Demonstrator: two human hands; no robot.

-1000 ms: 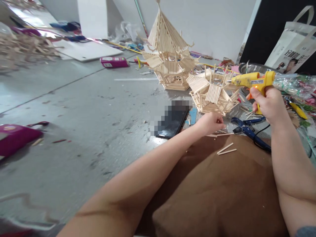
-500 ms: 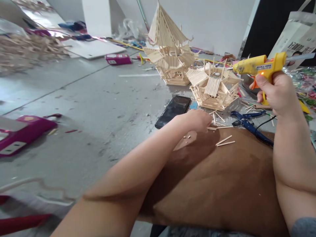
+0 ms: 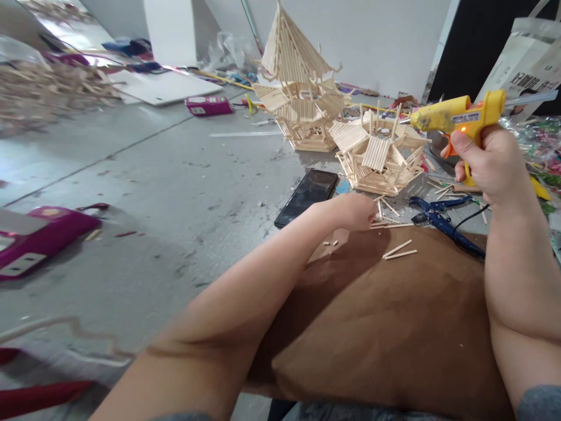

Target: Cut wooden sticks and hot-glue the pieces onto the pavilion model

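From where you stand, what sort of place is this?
Probably a hobby workshop floor for model building: a stick pagoda, a glue gun in the right hand, and loose sticks lying around.

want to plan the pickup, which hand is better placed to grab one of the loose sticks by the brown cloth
Left. The left hand is down at the loose sticks on the floor, fingertips almost on them. The right hand is raised and full, its grip closed on the yellow glue gun.
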